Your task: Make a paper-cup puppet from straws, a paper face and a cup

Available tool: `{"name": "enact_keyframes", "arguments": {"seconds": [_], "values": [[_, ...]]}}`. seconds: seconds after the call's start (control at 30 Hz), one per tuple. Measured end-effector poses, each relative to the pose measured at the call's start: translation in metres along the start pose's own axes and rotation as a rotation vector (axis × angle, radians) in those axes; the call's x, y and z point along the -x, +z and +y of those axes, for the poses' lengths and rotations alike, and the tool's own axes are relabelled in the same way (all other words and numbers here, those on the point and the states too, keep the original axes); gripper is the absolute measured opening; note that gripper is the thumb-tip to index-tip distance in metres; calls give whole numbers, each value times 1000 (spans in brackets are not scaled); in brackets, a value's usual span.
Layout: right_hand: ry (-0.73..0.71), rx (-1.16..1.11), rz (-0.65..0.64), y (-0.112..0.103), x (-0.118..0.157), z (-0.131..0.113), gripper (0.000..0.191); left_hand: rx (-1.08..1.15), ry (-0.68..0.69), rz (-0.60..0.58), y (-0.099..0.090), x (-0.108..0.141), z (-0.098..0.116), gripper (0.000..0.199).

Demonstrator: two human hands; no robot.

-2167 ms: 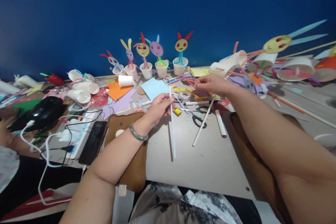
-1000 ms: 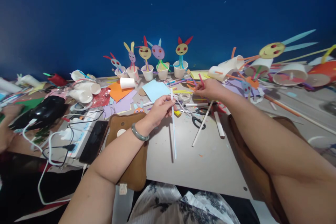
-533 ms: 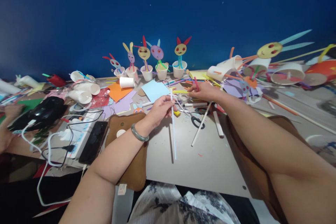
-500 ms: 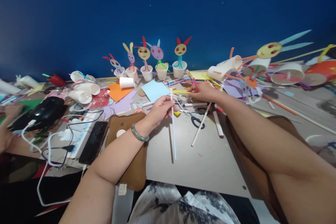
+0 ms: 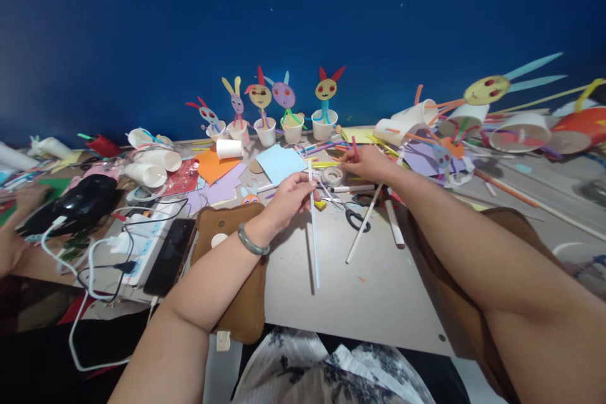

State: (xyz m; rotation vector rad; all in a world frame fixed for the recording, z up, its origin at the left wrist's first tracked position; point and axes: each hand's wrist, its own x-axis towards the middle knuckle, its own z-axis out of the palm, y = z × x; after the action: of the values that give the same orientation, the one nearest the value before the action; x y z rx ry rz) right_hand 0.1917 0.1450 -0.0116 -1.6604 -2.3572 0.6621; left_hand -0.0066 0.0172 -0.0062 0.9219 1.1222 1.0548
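My left hand (image 5: 294,197) pinches the upper end of a thin white straw (image 5: 315,246), which slants down over the table. My right hand (image 5: 364,163) reaches among the scattered straws farther back, its fingers bent around a thin red piece (image 5: 355,148). A roll of tape (image 5: 332,174) lies just left of those fingers, beside a yellow strip (image 5: 324,165). Black-handled scissors (image 5: 357,220) rest on the table below my right hand, partly under a white paper stick (image 5: 363,224). A yellow block (image 5: 320,205) sits right beside my left fingertips.
Paper cups with rabbit-faced figures (image 5: 325,126) line the wall. Blue paper (image 5: 280,165) and a tipped cup (image 5: 230,149) lie left of centre. A phone (image 5: 169,257), power strip (image 5: 150,243) and cables lie left. Another person's arm (image 5: 23,214) shows at far left.
My right hand has shifted slightly, and the tape roll beside it shows more fully. The red piece at its fingers stands a little differently. My left hand keeps its hold on the straw.
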Motion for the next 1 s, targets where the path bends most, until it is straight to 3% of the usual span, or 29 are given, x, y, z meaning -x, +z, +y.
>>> {"name": "enact_keyframes", "arguments": {"seconds": [0.27,0.37,0.5,0.6,0.73,0.8,0.87,1.0], "values": [[20,-349,234,-23,9,9,32,8,53,18,-2,-1,-3,12],[9,-485,214,-24,9,11,38,12,54,22,-2,-1,-2,14],[-119,-693,66,-24,13,10,38,21,32,40,-1,-1,0,15],[-234,-761,-158,-28,18,10,39,48,10,44,-1,-2,-1,16],[-360,-605,-529,-32,24,10,38,77,-11,-17,-2,-4,-5,23],[-381,-526,-655,-31,24,8,35,67,-26,-76,-1,-4,-7,30],[-373,-496,-678,-29,24,4,34,34,-71,-160,-1,-2,-8,35],[-369,-500,-572,-27,25,-3,36,-36,-94,-334,-1,1,-8,41]]}}
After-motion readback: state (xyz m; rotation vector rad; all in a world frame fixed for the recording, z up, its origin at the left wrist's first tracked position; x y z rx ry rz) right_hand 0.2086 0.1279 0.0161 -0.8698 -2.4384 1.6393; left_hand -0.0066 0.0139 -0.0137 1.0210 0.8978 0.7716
